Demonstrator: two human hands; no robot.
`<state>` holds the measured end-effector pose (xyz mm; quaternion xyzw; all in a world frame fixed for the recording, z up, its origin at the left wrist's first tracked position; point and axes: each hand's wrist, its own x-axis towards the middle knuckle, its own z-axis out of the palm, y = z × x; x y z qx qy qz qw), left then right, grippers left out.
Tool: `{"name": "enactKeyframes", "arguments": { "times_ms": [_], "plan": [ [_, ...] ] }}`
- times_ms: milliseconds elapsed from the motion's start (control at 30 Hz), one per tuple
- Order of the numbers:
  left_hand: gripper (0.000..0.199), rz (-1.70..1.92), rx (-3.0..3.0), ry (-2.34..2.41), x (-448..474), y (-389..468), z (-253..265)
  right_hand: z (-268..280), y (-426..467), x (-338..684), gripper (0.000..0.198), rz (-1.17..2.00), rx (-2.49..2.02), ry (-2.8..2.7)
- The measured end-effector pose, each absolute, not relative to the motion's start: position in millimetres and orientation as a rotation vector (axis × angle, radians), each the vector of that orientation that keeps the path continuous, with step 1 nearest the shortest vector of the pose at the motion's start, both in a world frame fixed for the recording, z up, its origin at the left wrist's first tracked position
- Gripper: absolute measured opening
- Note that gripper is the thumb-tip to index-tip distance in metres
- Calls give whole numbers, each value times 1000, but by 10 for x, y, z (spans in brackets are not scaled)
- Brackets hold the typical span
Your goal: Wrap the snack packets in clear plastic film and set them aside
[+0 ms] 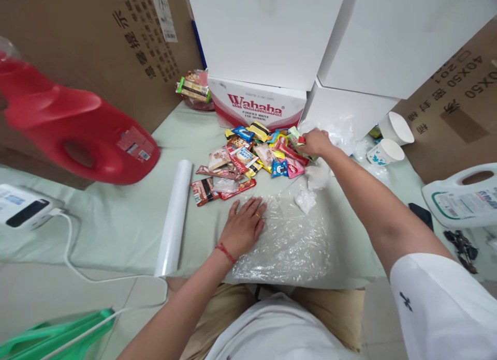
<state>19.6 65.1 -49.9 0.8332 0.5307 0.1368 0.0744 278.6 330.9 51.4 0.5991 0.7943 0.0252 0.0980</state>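
My left hand (245, 225) lies flat with its fingers stretched out, at the left edge of a clear plastic bag or sheet (287, 241). My right hand (316, 143) reaches to the right side of a heap of wrapped snacks (244, 155). Its fingers are bent closed around a green and red snack packet (295, 136), partly hidden by the hand. Small clumps of crumpled clear plastic (306, 199) sit between the heap and the sheet. Just left of the sheet are a brown packet (204, 192) and a red one (238, 189).
A white roll (174, 218) lies on the left. Beyond it stand a red jug (77, 127) and a white device (27, 207) with a cable. A Wahaha box (256, 104) backs the heap. Paper cups (385, 152) and a white bottle (462, 194) are at right.
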Motion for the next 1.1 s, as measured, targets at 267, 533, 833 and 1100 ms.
{"name": "enactKeyframes", "arguments": {
  "times_ms": [267,533,833,1100],
  "plan": [
    [44,444,2498,1592,202,657,-506,457,3139,2782,56,-113,1922,2419],
    [45,414,2461,1603,206,648,-484,164,3251,2546,62,-267,2038,2187],
    [50,411,2421,1697,219,662,-489,955,2456,2904,43,-85,2229,2767],
    [58,406,2372,1675,159,707,-523,615,1073,2431,23,-638,1166,2719]
  ]
}}
